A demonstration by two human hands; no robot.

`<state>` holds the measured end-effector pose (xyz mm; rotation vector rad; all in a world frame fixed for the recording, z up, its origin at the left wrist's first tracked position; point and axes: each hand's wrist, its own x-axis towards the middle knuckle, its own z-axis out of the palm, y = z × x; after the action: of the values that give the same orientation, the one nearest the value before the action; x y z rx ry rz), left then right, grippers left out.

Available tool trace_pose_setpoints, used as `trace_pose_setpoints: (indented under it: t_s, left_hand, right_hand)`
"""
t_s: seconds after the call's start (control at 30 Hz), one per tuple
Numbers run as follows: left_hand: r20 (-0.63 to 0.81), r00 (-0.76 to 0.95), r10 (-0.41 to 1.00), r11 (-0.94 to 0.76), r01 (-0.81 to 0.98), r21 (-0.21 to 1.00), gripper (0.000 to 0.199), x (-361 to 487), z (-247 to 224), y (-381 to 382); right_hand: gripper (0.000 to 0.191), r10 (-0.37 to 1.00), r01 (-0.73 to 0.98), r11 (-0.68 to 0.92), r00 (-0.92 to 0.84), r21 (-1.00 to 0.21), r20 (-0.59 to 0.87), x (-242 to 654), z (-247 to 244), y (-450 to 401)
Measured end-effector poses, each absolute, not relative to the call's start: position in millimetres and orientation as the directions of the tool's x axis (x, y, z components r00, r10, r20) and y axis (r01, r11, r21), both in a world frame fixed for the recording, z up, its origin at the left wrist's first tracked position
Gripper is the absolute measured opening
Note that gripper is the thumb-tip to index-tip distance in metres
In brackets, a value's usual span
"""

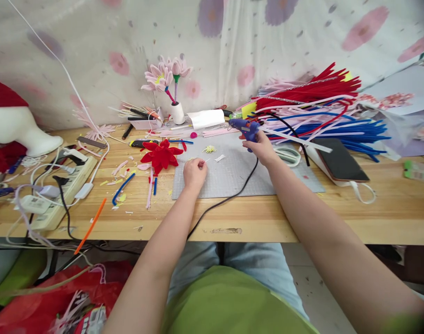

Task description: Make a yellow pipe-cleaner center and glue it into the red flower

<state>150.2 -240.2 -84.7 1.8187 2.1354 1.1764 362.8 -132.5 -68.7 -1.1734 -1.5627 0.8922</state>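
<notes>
My right hand [262,146] grips a blue hot glue gun [245,127], its nozzle pointing left above the grey cutting mat [229,183]. A black cord trails from it across the mat to the table's front edge. Over the mat's left side, my left hand [195,173] is closed in a pinch, with a thin white strip just showing at the fingertips. Close to that hand lie a small white piece [219,158] and a small pale yellow fringed tuft [209,149]. Left of it sits a red fuzzy flower [162,156].
Bundles of red, pink and blue pipe cleaners [337,123] lie at the back right beside a dark phone-like slab [342,160]. A white vase [177,113] with pink flowers stands behind. On the left are a power strip [63,195], tangled cables and a white mannequin head [16,127].
</notes>
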Motion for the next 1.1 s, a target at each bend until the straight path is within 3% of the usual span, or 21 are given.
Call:
trace_pose_setpoints:
  t_s: [0.17,0.3,0.47,0.8,1.1]
  left_hand:
    - [0.417,-0.276,0.866,-0.015,0.819,0.573,0.009,149,-86,-238]
    - [0.425,-0.276,0.862,-0.019,0.821,0.571,0.008,148,-86,-238]
    - [0.419,-0.284,0.862,-0.015,0.813,0.582,0.009,147,-85,-239]
    - [0.398,-0.293,0.869,-0.002,0.803,0.596,0.011,149,-83,-239]
    - [0.389,-0.283,0.877,0.002,0.811,0.585,0.011,149,-82,-239]
  right_hand:
    - [0.038,0.944,0.121,0.209,-0.285,-0.970,0.167,371,-58,-164]
    - [0.035,0.919,0.186,0.159,-0.386,-0.970,0.077,370,-67,-183]
    - [0.041,0.940,0.355,0.143,-0.342,-0.924,0.014,359,-69,-192]
    - [0.034,0.959,0.460,0.220,-0.265,-0.860,0.104,346,-79,-191]
    - [0.041,0.944,0.516,0.285,-0.297,-0.808,0.143,344,-74,-194]
